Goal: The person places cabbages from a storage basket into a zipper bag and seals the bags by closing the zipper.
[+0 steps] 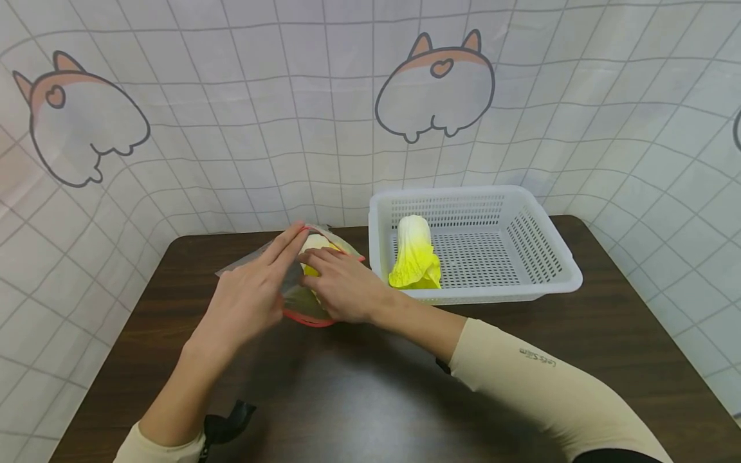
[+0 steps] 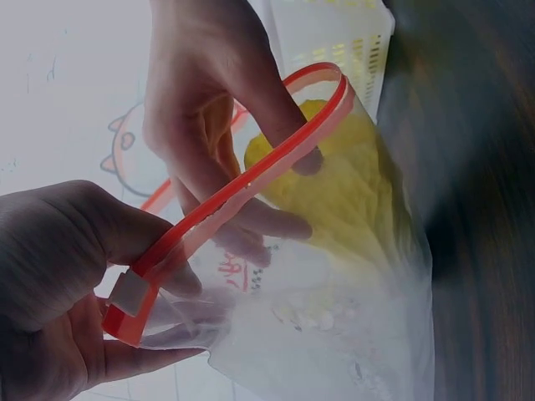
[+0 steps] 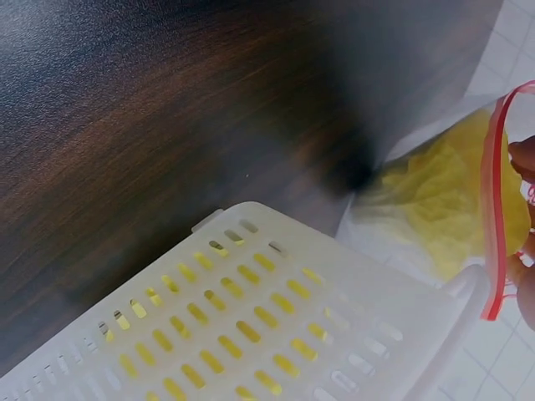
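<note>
A clear zip bag (image 2: 334,313) with a red closure strip lies tilted on its side, its mouth spread apart. My left hand (image 1: 251,292) pinches the strip near its pale slider (image 2: 128,292). Inside the bag is a yellow-and-white napa cabbage (image 2: 343,180), partly veiled by the plastic. My right hand (image 1: 350,283) reaches in at the mouth, its fingers (image 2: 272,221) extended and spread beside the cabbage. A second napa cabbage (image 1: 415,251) leans in the left end of a white basket (image 1: 376,235), leafy end toward me.
The slotted basket stands at the back of the dark wood table (image 1: 359,399), just right of the bag. A white grid-patterned curtain (image 1: 260,128) with cartoon animals hangs behind and along both sides. A black strap (image 1: 228,424) hangs at my left wrist.
</note>
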A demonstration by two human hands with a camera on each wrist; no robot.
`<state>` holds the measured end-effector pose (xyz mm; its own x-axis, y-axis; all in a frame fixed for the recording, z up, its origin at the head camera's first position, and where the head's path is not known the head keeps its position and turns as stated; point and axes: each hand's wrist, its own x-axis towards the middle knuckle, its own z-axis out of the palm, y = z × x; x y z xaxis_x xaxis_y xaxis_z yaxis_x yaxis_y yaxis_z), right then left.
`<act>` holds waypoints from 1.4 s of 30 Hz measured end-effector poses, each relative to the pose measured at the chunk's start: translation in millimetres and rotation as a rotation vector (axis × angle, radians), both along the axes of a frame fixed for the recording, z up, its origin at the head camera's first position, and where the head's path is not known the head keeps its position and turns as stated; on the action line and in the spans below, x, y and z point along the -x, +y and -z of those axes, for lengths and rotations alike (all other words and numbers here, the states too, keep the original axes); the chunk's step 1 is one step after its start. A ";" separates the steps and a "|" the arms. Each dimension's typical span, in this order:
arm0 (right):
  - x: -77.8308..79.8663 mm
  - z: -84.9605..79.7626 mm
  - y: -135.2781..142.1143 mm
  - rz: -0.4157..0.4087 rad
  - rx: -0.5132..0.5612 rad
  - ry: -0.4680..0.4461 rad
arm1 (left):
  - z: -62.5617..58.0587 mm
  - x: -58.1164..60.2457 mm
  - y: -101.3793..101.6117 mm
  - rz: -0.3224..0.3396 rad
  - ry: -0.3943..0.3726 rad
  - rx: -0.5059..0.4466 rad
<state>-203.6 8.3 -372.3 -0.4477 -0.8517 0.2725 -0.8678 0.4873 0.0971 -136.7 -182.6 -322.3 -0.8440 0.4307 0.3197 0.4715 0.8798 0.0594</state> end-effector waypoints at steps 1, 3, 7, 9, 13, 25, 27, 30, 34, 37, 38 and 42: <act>0.0 0.0 0.4 -0.003 0.003 0.000 | 0.0 0.0 0.3 0.001 -0.002 -0.002; -0.2 0.0 1.3 -0.011 0.006 -0.002 | -0.1 0.2 0.9 0.002 -0.009 -0.004; -1.2 -0.6 3.3 -0.022 0.008 -0.021 | -0.6 0.8 2.3 0.006 -0.026 -0.011; -1.9 -1.0 4.1 -0.027 0.013 -0.045 | -0.9 1.0 2.9 0.006 -0.036 -0.013; -3.4 -1.1 5.6 -0.029 0.020 -0.091 | -1.1 1.3 3.7 0.007 -0.052 -0.015; -10.9 -2.3 16.7 -0.043 0.037 -0.181 | 0.8 2.5 5.6 0.021 -0.059 -0.028; -12.2 -3.2 19.6 -0.057 0.054 -0.188 | 0.7 2.5 6.0 0.018 -0.062 -0.028; -14.3 -5.2 25.1 -0.087 0.099 -0.210 | 0.3 2.5 6.8 0.012 -0.064 -0.024; -16.3 -8.5 33.5 -0.106 0.166 -0.232 | -0.4 2.1 6.9 0.013 -0.061 -0.029; -16.6 -9.6 39.4 -0.109 0.216 -0.228 | -0.5 1.4 6.4 0.016 -0.058 -0.036; -16.5 -10.0 41.0 -0.111 0.236 -0.223 | -0.5 1.2 6.2 0.017 -0.056 -0.037; -14.9 -12.2 46.6 -0.121 0.333 -0.212 | -0.3 1.3 6.1 0.021 -0.054 -0.040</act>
<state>-188.8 54.8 -360.1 -0.4259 -0.7822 0.4548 -0.9045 0.3552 -0.2361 -138.0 -176.5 -322.0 -0.8516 0.4360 0.2910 0.4847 0.8664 0.1202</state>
